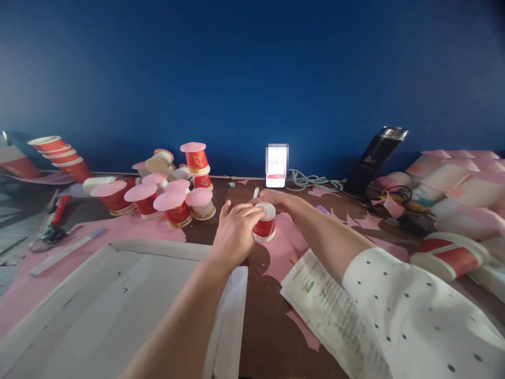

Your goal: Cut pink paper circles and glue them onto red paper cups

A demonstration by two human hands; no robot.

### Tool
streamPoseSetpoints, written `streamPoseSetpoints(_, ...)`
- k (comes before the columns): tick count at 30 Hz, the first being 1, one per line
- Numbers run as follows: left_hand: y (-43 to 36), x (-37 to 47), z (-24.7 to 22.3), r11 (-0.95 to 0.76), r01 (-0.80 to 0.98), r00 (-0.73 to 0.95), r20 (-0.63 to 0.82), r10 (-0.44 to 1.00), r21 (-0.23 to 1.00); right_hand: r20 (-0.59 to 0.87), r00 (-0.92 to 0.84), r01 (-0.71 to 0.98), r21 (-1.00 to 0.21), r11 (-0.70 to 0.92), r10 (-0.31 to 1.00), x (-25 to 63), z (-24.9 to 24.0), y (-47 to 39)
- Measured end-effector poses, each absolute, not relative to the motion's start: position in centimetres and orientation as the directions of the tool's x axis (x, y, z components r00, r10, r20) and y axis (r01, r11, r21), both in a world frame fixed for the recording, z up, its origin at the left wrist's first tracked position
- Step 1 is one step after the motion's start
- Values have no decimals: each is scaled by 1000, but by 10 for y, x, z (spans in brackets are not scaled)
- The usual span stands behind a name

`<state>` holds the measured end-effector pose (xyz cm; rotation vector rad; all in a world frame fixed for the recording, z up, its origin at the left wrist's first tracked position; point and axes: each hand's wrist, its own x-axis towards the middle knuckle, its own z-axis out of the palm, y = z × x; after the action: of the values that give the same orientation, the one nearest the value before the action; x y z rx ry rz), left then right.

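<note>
A red paper cup (265,227) is apparently being steadied by the left hand (236,226), while its far side is being worked at, or reached past, by the right hand (274,199). The cup appears to be standing pale end up on the table (256,326), in front of the phone (276,168). The left fingers are being curled partway against its upper left side; whether a full grasp is being made cannot be told, since the thumb is hidden. A slim white stick (256,193) is showing just beside the right hand, but whether it is being gripped cannot be told either. Light pressure is probably being called for by the next move, with the cup being kept level and its thin wall undented. Gold patterning is being shown on the pink-topped cups (177,215), without legible words. A small gold mark is being carried by the black bottle (371,160), too small to be read; rows of print and a green patch are being displayed on the paper sheet (323,310), too blurred to be made out. The phone's screen is being masked by pixelation above a red band.
</note>
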<state>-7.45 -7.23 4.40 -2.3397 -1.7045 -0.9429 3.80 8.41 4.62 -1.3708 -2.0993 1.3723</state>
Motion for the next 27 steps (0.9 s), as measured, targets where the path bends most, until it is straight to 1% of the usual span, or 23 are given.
streamPoseSetpoints(4,-73,-74,46,-367,888,185,518,835,275,-287,-622,563,-810,162,729,32,50,90)
streamPoseSetpoints(10,-73,-74,45,-369,888,190,512,838,274,-326,-678,583,-785,212,659,28,48,98)
streamPoseSetpoints(19,-73,-74,47,-363,893,194,502,843,265,-345,-703,608,-745,274,622,19,52,100)
streamPoseSetpoints(27,-72,-74,45,-357,896,189,501,845,263,-332,-745,606,-699,380,578,10,58,97)
